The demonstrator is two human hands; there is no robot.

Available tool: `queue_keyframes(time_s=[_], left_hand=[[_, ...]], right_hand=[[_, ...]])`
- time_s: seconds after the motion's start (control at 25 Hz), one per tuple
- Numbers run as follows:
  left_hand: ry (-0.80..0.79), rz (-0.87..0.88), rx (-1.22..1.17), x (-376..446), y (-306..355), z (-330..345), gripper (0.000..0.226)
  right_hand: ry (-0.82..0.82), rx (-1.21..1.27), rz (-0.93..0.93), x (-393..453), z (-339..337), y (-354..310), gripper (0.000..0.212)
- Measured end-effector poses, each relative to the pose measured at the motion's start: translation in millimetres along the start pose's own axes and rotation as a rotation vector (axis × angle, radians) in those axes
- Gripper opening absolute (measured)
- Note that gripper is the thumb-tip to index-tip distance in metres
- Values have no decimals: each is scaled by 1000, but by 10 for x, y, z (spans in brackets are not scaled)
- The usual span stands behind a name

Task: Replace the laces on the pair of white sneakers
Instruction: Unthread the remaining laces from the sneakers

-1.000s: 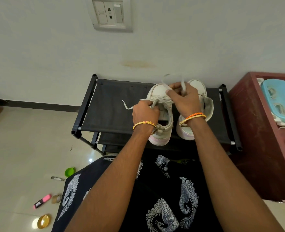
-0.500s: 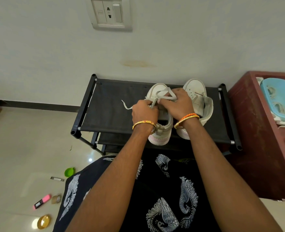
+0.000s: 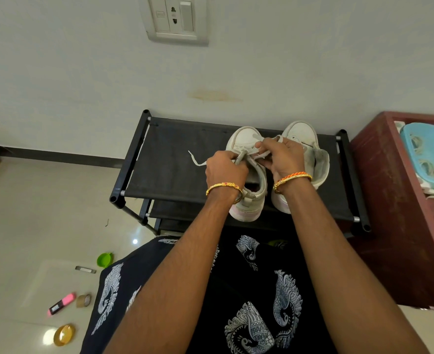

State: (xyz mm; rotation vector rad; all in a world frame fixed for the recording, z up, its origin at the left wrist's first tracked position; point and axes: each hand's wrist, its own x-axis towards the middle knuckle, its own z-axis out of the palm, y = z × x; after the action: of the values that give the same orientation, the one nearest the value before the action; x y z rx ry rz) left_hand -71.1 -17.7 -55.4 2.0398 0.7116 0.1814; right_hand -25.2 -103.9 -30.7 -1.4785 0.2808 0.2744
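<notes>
Your two hands, left hand (image 3: 225,169) and right hand (image 3: 283,159), pinch one lace (image 3: 251,153), hiding the eyelets of the left sneaker (image 3: 246,198) beside the right sneaker (image 3: 313,154).

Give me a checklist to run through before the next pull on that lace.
1. Left hand grips the lace: ok.
2. Right hand pinches the lace: ok.
3. Left sneaker sits flat on the rack: ok.
4. Free lace end lies loose on the rack, unsnagged: ok.
5. Lace seated in every eyelet: cannot tell, hands cover them.
6. Right sneaker laced: cannot tell.
</notes>
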Motion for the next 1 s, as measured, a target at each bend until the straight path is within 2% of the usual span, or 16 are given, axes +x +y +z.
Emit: queue_keyframes(time_s=[0.12, 0.2, 0.24, 0.32, 0.36, 0.4, 0.48, 0.52, 0.56, 0.64, 0.68, 0.8, 0.88, 1.0], left_hand=[[15, -12, -20, 20, -6, -21, 17], [12, -2, -14, 26, -15, -50, 18], [2, 15, -4, 24, -17, -55, 18], [1, 49, 19, 21, -14, -57, 16], [9, 61, 36, 17, -10, -66, 16], [19, 67, 51, 18, -4, -79, 18], [48, 62, 61, 54, -34, -119, 22], [62, 59, 56, 80, -65, -149, 23], [70, 60, 49, 99, -93, -186, 23], [66, 78, 31, 119, -137, -253, 17], [65, 88, 17, 120, -149, -271, 16], [75, 99, -5, 107, -144, -256, 19], [76, 125, 14, 111, -148, -244, 19], [72, 170, 12, 116, -164, -251, 20]], right_hand=[[69, 234, 47, -1, -19, -121, 26], [85, 257, -50, 48, -125, -197, 23], [72, 93, -129, 60, -191, -211, 21], [34, -475, -250, 37, -249, -178, 10], [47, -733, -290, 29, -240, -132, 14], [70, -912, -287, 40, -224, -98, 31], [86, -1025, -185, 45, -157, -100, 70], [78, -1029, -193, 36, -132, -117, 80], [65, -1021, -262, 15, -108, -129, 81], [37, -965, -471, -43, -71, -91, 66], [-10, -940, -510, -100, -45, -71, 58], [-181, -1129, -399, -176, 54, 101, 42], [-117, -1178, -392, -156, 91, 149, 34], [-17, -1140, -433, -121, 108, 148, 33]])
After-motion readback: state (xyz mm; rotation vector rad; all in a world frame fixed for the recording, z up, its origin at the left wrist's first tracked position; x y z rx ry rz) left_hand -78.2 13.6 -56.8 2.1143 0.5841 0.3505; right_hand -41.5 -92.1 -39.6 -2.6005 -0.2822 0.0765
